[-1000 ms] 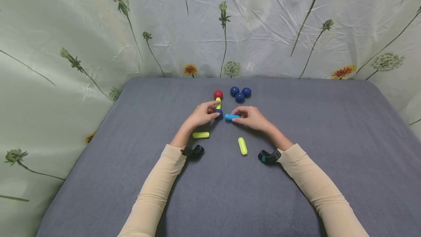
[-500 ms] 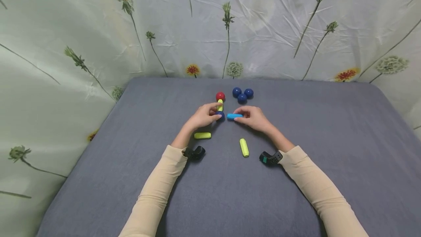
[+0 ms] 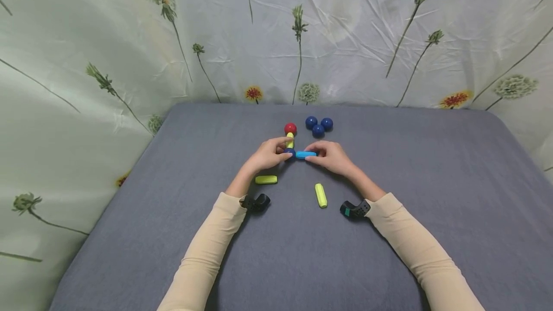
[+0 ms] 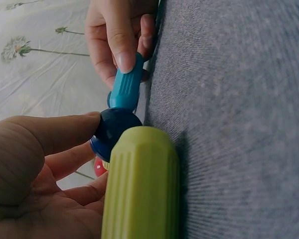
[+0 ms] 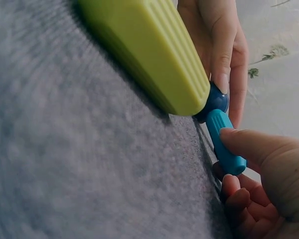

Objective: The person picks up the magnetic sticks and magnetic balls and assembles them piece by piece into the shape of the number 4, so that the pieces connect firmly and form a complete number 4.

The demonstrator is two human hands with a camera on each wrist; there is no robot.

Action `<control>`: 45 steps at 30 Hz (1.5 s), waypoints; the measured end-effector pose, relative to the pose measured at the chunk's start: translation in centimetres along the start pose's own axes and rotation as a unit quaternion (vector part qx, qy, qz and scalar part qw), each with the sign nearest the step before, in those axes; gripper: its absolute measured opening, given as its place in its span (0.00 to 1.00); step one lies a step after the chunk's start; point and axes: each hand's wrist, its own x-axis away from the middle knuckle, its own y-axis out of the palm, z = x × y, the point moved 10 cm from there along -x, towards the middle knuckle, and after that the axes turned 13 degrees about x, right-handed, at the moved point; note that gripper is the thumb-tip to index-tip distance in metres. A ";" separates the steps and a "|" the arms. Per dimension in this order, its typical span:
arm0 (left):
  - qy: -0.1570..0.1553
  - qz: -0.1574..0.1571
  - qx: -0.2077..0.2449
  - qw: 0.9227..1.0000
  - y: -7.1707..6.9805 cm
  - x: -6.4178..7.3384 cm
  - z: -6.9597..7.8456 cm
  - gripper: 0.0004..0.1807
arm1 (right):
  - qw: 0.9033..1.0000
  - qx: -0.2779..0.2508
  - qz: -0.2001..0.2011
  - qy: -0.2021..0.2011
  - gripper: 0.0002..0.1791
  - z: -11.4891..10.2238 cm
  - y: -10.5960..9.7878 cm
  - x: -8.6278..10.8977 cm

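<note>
My left hand [image 3: 268, 153] pinches a dark blue ball [image 4: 117, 128] between thumb and fingers. From that ball a yellow-green ribbed rod [image 3: 290, 140] runs back to a red ball [image 3: 290, 128], forming a line. In my right hand [image 3: 331, 157] a light blue ribbed rod [image 3: 306, 155] is pinched by thumb and fingers, lying crosswise. Its left end meets the dark blue ball in the head view and in both wrist views. The back part of the red ball's rod is mostly hidden by left fingers in the left wrist view.
Three more dark blue balls [image 3: 318, 131] sit grouped behind the hands. One loose yellow-green rod [image 3: 266, 179] lies near the left wrist, another rod [image 3: 321, 195] in front of the right hand. A grey cloth [image 3: 294, 263] covers the table; a flowered curtain [image 3: 363, 37] hangs behind.
My right hand has brought the light blue rod left, closing the gap to the dark blue ball. The left hand keeps its hold; the view has shifted slightly.
</note>
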 end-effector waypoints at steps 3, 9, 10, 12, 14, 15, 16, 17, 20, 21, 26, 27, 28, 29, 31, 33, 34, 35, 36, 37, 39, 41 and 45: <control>0.004 0.002 -0.002 1.000 -0.1 0.1 0.1 0.28 | 1.000 0.002 0.000 0.001 0.13 -0.2 0.0 -0.1; 0.010 0.002 -0.006 1.000 0.1 0.3 0.1 0.27 | 1.000 0.000 -0.003 -0.003 0.13 -0.3 0.1 0.2; 0.014 -0.001 -0.011 1.000 0.1 0.4 0.2 0.26 | 1.000 -0.002 -0.004 -0.003 0.13 -0.3 0.2 0.2; 0.019 -0.005 -0.018 1.000 0.3 0.6 0.3 0.24 | 1.000 -0.004 -0.007 -0.002 0.13 -0.2 0.3 0.3; 0.023 -0.008 -0.027 0.999 0.4 0.7 0.5 0.22 | 1.000 -0.008 -0.007 -0.001 0.12 -0.1 0.4 0.3; 0.023 -0.009 -0.027 0.999 0.4 0.8 0.5 0.21 | 1.000 -0.011 -0.007 -0.001 0.12 -0.1 0.4 0.4; 0.023 -0.009 -0.029 0.999 0.4 0.8 0.5 0.20 | 1.000 -0.013 -0.007 -0.001 0.13 -0.1 0.4 0.4; 0.023 -0.008 -0.028 0.999 0.4 0.8 0.5 0.19 | 1.000 -0.013 -0.007 -0.001 0.13 -0.1 0.3 0.4; 0.022 -0.009 -0.027 0.999 0.4 0.7 0.6 0.18 | 1.000 -0.013 -0.007 0.003 0.13 0.0 0.3 0.3; 0.022 -0.010 -0.026 0.999 0.4 0.7 0.6 0.18 | 1.000 -0.012 -0.008 0.004 0.13 0.1 0.3 0.3; 0.023 -0.010 -0.025 0.999 0.3 0.6 0.7 0.18 | 1.000 -0.020 -0.008 0.007 0.13 0.3 0.2 0.1; 0.024 -0.009 -0.025 0.999 0.3 0.5 0.7 0.18 | 1.000 -0.020 -0.008 0.007 0.13 0.2 0.1 0.1; 0.025 -0.009 -0.026 0.999 0.2 0.5 0.7 0.18 | 1.000 -0.024 -0.008 0.005 0.13 0.2 0.1 0.1; 0.024 -0.009 -0.028 0.999 0.2 0.5 0.6 0.18 | 1.000 -0.026 -0.008 0.005 0.13 0.2 0.1 0.1; 0.025 -0.008 -0.032 0.999 0.2 0.5 0.5 0.18 | 0.999 -0.031 -0.008 0.004 0.13 0.1 0.2 0.1; 0.027 -0.004 -0.037 0.999 0.2 0.5 0.5 0.17 | 0.999 -0.034 -0.009 0.007 0.13 0.2 0.2 0.1; 0.029 -0.002 -0.041 0.999 0.2 0.5 0.6 0.17 | 0.999 -0.036 -0.008 0.008 0.13 0.3 0.3 0.1; 0.029 0.003 -0.041 0.999 0.2 0.6 0.6 0.17 | 0.999 -0.037 -0.008 0.010 0.13 0.4 0.3 0.2; 0.032 0.010 -0.041 0.999 0.1 0.6 0.7 0.17 | 0.999 -0.038 -0.006 0.013 0.13 0.4 0.3 0.2; 0.035 0.017 -0.041 0.998 0.1 0.7 0.8 0.17 | 0.999 -0.037 -0.004 0.013 0.13 0.5 0.3 0.2; 0.037 0.029 -0.042 0.998 0.1 0.8 0.9 0.16 | 0.999 -0.036 -0.003 0.013 0.13 0.5 0.3 0.2; 0.040 0.036 -0.043 0.998 0.2 0.8 1.1 0.16 | 0.999 -0.035 -0.004 0.010 0.13 0.5 0.2 0.3; 0.062 0.046 -0.064 0.995 0.3 0.9 1.9 0.15 | 0.999 -0.037 0.005 0.002 0.12 0.4 0.0 0.3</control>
